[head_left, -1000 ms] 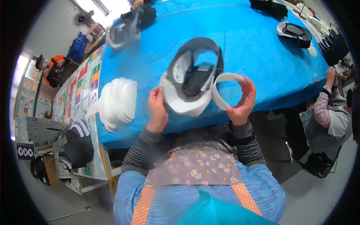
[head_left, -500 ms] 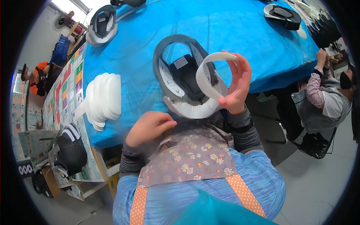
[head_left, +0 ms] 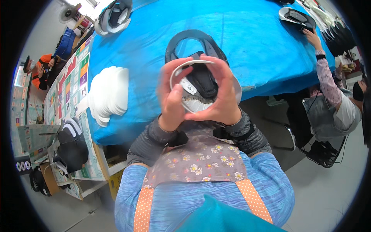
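Head view: my left hand [head_left: 170,106] and right hand [head_left: 228,96] are closed around a thin, white, curved, plastic-looking strip [head_left: 199,62], gripping it by its 2 sides so it bows into a near-ring. It is held up in front of an upturned dark grey cap [head_left: 184,36] with a whitish brim; whether the 2 touch, I can't tell. I judge the strip light and springy, stiff enough to push back at my fingers, probably smooth and a bit slippery, and liable to crease if squeezed sharply. The outer sides near its ends look best for holding. My hands hide much of the cap's brim. On the blue-covered tabletop [head_left: 145,58], a fanned stack of flat, white, rounded pieces [head_left: 111,92] lies to my left, well apart. A grey-and-white cap [head_left: 114,18] rests at the far left; a co-worker's hand [head_left: 313,38] is at the edge of a black-and-white cap [head_left: 298,16], far right.
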The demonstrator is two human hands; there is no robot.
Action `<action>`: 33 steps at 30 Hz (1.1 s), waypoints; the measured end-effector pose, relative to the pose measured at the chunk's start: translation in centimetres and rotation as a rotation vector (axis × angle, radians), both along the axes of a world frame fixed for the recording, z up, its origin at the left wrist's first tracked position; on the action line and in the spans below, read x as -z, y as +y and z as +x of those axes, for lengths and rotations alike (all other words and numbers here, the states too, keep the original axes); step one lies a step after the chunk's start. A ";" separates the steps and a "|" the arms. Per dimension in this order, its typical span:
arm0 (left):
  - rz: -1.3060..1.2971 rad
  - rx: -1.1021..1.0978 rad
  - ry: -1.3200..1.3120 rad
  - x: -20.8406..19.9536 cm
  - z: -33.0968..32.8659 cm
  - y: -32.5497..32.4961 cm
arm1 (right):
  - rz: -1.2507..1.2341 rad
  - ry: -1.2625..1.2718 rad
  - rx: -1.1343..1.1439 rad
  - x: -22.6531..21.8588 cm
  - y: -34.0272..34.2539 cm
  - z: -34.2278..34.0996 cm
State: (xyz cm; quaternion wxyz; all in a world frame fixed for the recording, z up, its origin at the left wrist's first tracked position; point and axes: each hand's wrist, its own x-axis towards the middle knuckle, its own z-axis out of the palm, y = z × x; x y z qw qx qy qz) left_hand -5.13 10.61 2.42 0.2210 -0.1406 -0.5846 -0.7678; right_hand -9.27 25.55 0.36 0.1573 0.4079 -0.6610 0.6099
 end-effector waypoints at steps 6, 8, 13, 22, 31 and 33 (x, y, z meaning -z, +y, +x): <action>-0.262 -0.179 0.146 0.3 -0.9 -1.0 | 0.116 0.008 0.124 -0.9 0.6 0.5; -0.284 -0.195 0.145 0.2 -1.2 -1.0 | 0.199 0.026 0.165 -1.8 1.3 0.5; -0.473 -0.186 0.187 -0.3 -2.0 -1.5 | 0.357 0.041 0.233 -2.4 2.0 0.2; -0.743 -0.063 0.241 -2.7 -11.4 -8.6 | 0.107 0.011 0.358 -0.5 1.3 -1.0; -0.480 0.464 -0.265 1.7 -14.8 -8.2 | 0.253 -0.087 0.508 1.5 0.5 -2.2; -0.524 0.431 -0.284 0.7 -13.1 -6.6 | 0.293 -0.048 0.592 1.7 1.1 -2.9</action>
